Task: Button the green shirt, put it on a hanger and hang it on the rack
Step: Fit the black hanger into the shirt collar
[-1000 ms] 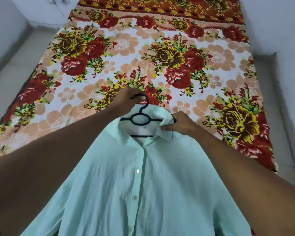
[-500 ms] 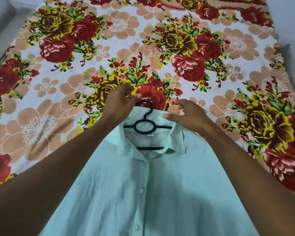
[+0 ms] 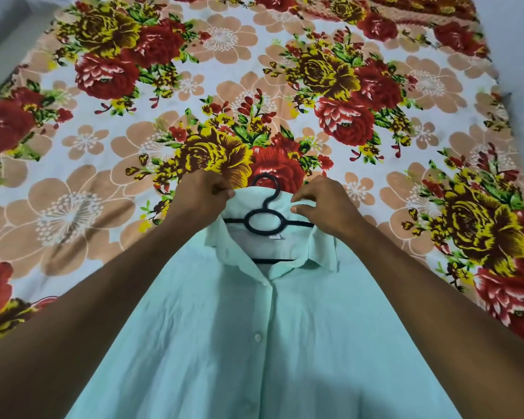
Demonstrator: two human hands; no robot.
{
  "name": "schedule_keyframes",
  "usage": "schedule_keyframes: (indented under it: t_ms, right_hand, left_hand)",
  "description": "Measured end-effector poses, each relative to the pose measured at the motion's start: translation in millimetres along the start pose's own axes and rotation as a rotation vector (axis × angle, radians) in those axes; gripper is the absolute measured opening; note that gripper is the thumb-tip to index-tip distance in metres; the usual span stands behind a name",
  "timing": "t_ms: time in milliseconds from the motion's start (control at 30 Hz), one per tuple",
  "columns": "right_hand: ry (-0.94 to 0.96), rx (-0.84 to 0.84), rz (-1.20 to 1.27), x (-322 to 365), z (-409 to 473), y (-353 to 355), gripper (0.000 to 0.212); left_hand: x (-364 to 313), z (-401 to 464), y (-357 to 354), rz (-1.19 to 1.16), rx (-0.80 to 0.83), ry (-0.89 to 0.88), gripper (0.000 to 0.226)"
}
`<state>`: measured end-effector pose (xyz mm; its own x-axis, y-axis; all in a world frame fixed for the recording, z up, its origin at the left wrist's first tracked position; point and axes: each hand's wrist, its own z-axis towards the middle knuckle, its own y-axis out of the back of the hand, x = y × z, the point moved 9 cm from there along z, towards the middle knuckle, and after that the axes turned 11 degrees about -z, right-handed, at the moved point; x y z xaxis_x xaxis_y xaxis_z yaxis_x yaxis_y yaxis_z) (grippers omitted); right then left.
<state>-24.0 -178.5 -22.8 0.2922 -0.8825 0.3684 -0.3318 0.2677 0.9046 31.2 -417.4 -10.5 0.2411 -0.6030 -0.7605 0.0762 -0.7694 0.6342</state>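
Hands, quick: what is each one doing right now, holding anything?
Left hand: pinching the green shirt at the collar's back edge.
Right hand: pinching the same collar edge, beside the hanger.

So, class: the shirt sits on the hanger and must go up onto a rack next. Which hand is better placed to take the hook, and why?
Probably the left hand. It pinches the collar of the green shirt right beside the hanger hook's open tip. The right hand pinches the collar a little farther from the hook.

Mint-green shirt (image 3: 254, 343), black hanger (image 3: 265, 220), floral, perhaps cream-grounded bedsheet (image 3: 164, 86).
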Motion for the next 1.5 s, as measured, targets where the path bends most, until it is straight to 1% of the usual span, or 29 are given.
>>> schedule_keyframes:
  t_ms: [67, 167, 200, 233, 300, 333, 367, 400, 433, 467, 500, 567, 600, 633, 667, 700, 733, 767, 833, 867, 933, 1033, 1133, 1200, 1267, 1400, 1467, 1500]
  right_hand:
    - [0.017, 0.012, 0.03, 2.1, -5.1, -1.2, 0.032]
    - [0.041, 0.018, 0.011, 6.2, -12.0, -5.2, 0.042]
    - [0.027, 0.012, 0.008, 6.9, -13.5, -5.2, 0.047]
    - [-0.006, 0.009, 0.018, 5.7, -13.6, -4.8, 0.052]
    - [-0.12, 0.04, 0.093, -1.4, -12.7, -5.9, 0.063]
    - [-0.184, 0.083, 0.143, -6.0, -12.4, -8.1, 0.064]
    - [-0.236, 0.132, 0.196, -9.6, -12.0, -9.7, 0.061]
    - [-0.271, 0.182, 0.254, -12.1, -13.1, -12.2, 0.054]
    - [-0.292, 0.225, 0.306, -13.5, -13.9, -13.5, 0.046]
    - [-0.301, 0.261, 0.341, -13.3, -15.4, -13.9, 0.042]
    - [-0.306, 0.284, 0.368, -14.3, -15.0, -15.0, 0.043]
    - [-0.319, 0.307, 0.419, -15.4, -16.1, -15.5, 0.052]
    - [-0.326, 0.306, 0.455, -15.5, -17.0, -15.5, 0.058]
    - [-0.34, 0.293, 0.501, -17.9, -16.6, -15.4, 0.059]
    - [-0.353, 0.269, 0.551, -19.6, -15.7, -14.5, 0.051]
    - [-0.361, 0.246, 0.601, -21.1, -15.8, -13.4, 0.035]
    - [-0.361, 0.234, 0.635, -21.6, -15.9, -13.0, 0.021]
    - [-0.364, 0.23, 0.66, -21.4, -16.7, -12.9, 0.011]
    - [-0.378, 0.243, 0.707, -19.1, -20.0, -15.5, 0.004]
    - [-0.384, 0.245, 0.725, -17.3, -21.5, -16.3, 0.006]
    - [-0.382, 0.219, 0.728, -15.0, -23.7, -14.2, 0.01]
    - [-0.349, 0.198, 0.761, -10.6, -28.0, -11.4, 0.016]
    - [-0.334, 0.213, 0.833, -7.0, -34.3, -11.5, 0.021]
    - [-0.354, 0.206, 0.872, -7.7, -38.8, -10.5, 0.022]
    - [-0.371, 0.186, 0.886, -9.5, -41.5, -9.7, 0.023]
    - [-0.313, 0.163, 0.724, -8.8, -48.5, -1.5, 0.02]
    - [-0.276, 0.188, 0.642, -5.1, -54.9, 3.6, 0.018]
    - [-0.262, 0.192, 0.594, -4.5, -57.0, 6.3, 0.02]
  left_hand:
    - [-0.5, -1.7, -4.2, 0.064, 0.041, 0.006, 0.022]
    - [-10.4, -10.8, -19.7, 0.222, 0.174, -0.095, 0.059]
    - [-13.7, -14.0, -23.7, 0.262, 0.207, -0.132, 0.065]
    - [-14.3, -15.8, -27.2, 0.294, 0.229, -0.153, 0.067]
    - [-11.6, -16.8, -31.0, 0.307, 0.255, -0.141, 0.062]
    - [-11.8, -16.7, -30.6, 0.258, 0.254, -0.119, 0.055]
    - [-10.5, -15.0, -29.8, 0.193, 0.246, -0.082, 0.045]
    - [-8.9, -15.0, -28.0, 0.103, 0.231, -0.039, 0.036]
    - [-4.5, -13.6, -26.6, 0.001, 0.219, 0.023, 0.039]
    - [-1.4, -13.3, -25.8, -0.108, 0.216, 0.081, 0.046]
    - [4.4, -12.4, -25.7, -0.215, 0.219, 0.154, 0.048]
    - [11.1, -15.0, -25.9, -0.415, 0.233, 0.287, 0.046]
    - [14.7, -16.8, -26.5, -0.512, 0.234, 0.354, 0.046]
    - [15.7, -19.1, -27.9, -0.604, 0.229, 0.419, 0.045]
    - [15.4, -21.1, -27.6, -0.689, 0.218, 0.462, 0.041]
    - [15.3, -23.1, -27.8, -0.743, 0.219, 0.488, 0.036]
    - [15.4, -24.4, -28.0, -0.762, 0.232, 0.511, 0.034]
    - [17.1, -25.8, -28.4, -0.76, 0.254, 0.532, 0.036]
    - [20.5, -31.0, -31.7, -0.739, 0.317, 0.579, 0.039]
    - [21.8, -32.9, -33.0, -0.733, 0.338, 0.602, 0.033]
    - [24.0, -34.1, -33.7, -0.727, 0.342, 0.625, 0.014]
    - [25.7, -36.3, -34.4, -0.774, 0.353, 0.661, 0.014]
    - [24.5, -41.5, -33.4, -0.814, 0.38, 0.659, 0.013]
    - [20.3, -42.5, -32.5, -0.827, 0.365, 0.597, 0.014]
    - [17.9, -41.8, -29.8, -0.788, 0.344, 0.507, 0.015]
    - [21.1, -42.9, -21.8, -0.652, 0.317, 0.421, 0.017]
    - [27.8, -44.2, -18.0, -0.597, 0.293, 0.416, 0.019]
    - [31.4, -43.9, -16.5, -0.568, 0.281, 0.414, 0.024]
